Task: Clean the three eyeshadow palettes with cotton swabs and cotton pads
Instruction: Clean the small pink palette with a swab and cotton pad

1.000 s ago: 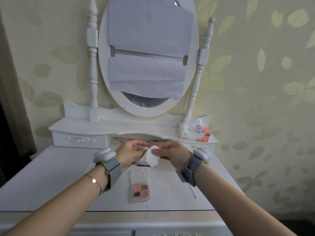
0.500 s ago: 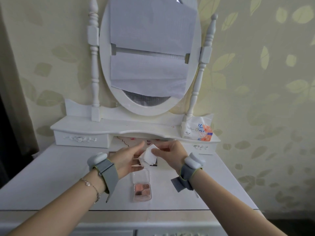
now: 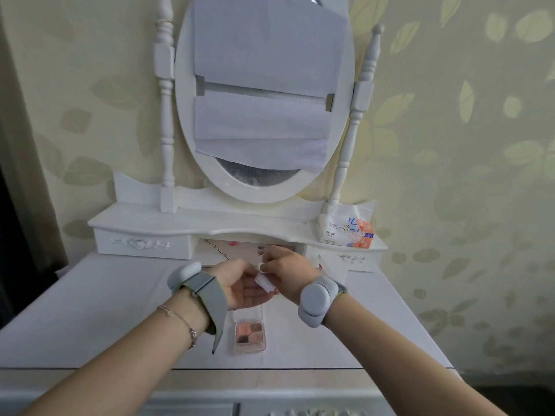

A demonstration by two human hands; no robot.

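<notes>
My right hand (image 3: 289,273) pinches a small folded white cotton pad (image 3: 265,283) between thumb and fingers, above the dressing table (image 3: 105,310). My left hand (image 3: 240,288) lies palm up just under the pad, fingers stretched toward the right hand. Nearer to me on the table sits an open eyeshadow palette (image 3: 250,336) with pink and brown pans, its clear lid flipped back under my hands. No other palette shows; my hands hide the spot behind this one.
A printed packet (image 3: 348,231) stands on the right of the raised shelf (image 3: 144,223). A clear wrapper (image 3: 324,264) lies behind my right hand. The oval mirror (image 3: 264,187) is covered with paper. The table's front edge runs close to me.
The pad looks smaller and more folded. My left hand has turned palm up beneath it, and both hands have shifted slightly lower and closer together.
</notes>
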